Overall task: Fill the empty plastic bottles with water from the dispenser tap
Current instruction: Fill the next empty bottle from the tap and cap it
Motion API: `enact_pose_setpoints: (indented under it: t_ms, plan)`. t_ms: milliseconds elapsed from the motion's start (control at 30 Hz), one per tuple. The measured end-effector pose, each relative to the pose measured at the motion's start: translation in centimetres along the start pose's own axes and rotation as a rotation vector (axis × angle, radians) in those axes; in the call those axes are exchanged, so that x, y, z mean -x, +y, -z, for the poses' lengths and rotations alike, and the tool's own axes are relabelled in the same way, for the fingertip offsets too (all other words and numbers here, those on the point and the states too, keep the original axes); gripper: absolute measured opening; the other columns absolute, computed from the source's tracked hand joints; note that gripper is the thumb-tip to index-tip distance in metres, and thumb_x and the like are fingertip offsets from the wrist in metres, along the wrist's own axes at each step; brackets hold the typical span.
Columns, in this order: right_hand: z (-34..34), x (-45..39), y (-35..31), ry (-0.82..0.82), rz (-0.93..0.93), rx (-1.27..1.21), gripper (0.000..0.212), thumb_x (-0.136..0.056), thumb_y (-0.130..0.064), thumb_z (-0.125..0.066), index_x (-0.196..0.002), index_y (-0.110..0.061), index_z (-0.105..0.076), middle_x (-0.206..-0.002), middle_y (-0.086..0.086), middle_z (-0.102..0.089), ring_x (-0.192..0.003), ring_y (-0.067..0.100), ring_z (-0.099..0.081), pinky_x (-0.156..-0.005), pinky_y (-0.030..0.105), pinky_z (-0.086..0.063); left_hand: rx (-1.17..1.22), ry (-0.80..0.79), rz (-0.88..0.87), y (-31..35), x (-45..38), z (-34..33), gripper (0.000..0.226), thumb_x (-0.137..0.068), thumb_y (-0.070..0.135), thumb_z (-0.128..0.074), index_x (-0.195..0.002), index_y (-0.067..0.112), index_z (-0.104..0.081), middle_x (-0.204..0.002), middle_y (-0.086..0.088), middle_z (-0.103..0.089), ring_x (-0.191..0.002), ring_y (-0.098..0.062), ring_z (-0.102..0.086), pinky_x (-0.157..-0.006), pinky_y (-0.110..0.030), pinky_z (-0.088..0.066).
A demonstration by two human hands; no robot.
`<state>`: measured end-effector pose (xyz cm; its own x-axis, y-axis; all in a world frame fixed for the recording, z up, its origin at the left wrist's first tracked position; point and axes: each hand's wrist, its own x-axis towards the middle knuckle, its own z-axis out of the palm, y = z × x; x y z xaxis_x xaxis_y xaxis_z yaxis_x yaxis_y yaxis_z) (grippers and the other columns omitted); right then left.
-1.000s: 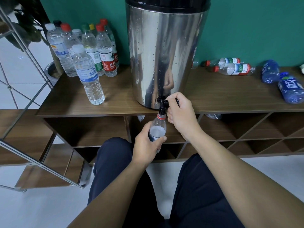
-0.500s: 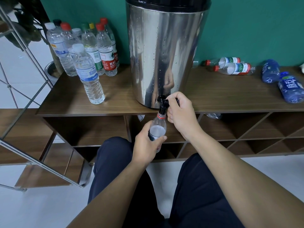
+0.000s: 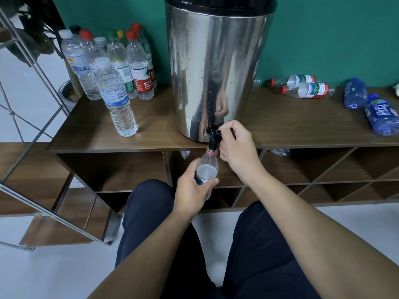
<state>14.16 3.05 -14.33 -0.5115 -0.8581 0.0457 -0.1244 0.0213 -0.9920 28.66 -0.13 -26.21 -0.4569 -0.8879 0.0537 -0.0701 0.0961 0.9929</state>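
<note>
Left hand (image 3: 191, 194) grips bottle (image 3: 206, 172) under tap (image 3: 214, 140) | right hand (image 3: 238, 151) pinches lever | risk: overflow if held late

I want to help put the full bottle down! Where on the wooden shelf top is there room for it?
Bare wood lies between the front white-capped bottle and the steel dispenser, and between the dispenser and the blue bottles, in front of the lying red-capped bottles. The back left corner is crowded with standing bottles.
</note>
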Motion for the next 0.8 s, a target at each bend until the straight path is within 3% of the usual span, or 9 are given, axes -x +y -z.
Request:
enact_pose_setpoints:
  t_ms: [67,200,700,800]
  plan:
    - [0.0,-0.04,0.07,0.0,0.001,-0.004,0.021,-0.116,-0.023,-0.05,-0.096,-0.022,-0.059,-0.057,-0.01,-0.043,-0.052,0.013,-0.038,-0.053,0.034,-0.032,-0.006,-0.001,-0.001,-0.06,-0.03,-0.01,0.057,-0.09,0.019,-0.093,-0.137,0.038,-0.067,-0.117,0.012,-0.078,-0.113,-0.011,-0.073,-0.096,-0.025,-0.06]
    - [-0.04,-0.12,0.2,0.002,-0.006,-0.018,0.022,-0.115,-0.023,-0.05,-0.096,-0.024,-0.06,-0.058,-0.008,-0.043,-0.053,0.014,-0.037,-0.053,0.035,-0.031,-0.005,0.004,0.016,0.13,0.05,0.03,0.059,-0.091,0.018,-0.093,-0.139,0.037,-0.066,-0.115,0.015,-0.077,-0.11,-0.005,-0.072,-0.089,-0.014,-0.056]
    - [-0.02,-0.16,0.17,-0.005,-0.008,-0.004,0.022,-0.116,-0.025,-0.051,-0.095,-0.025,-0.059,-0.058,-0.009,-0.044,-0.053,0.012,-0.039,-0.052,0.035,-0.033,-0.016,-0.011,0.019,-0.16,0.01,0.06,0.061,-0.092,0.019,-0.093,-0.143,0.038,-0.064,-0.121,0.015,-0.077,-0.116,-0.006,-0.072,-0.094,-0.022,-0.06]
    - [0.0,-0.18,0.19,-0.003,-0.006,0.003,0.022,-0.116,-0.025,-0.051,-0.096,-0.025,-0.06,-0.057,-0.01,-0.045,-0.052,0.012,-0.04,-0.052,0.035,-0.033,-0.042,-0.01,0.017,-0.29,-0.05,0.05,0.063,-0.091,0.02,-0.093,-0.144,0.038,-0.064,-0.123,0.016,-0.076,-0.118,-0.004,-0.071,-0.101,-0.027,-0.059]
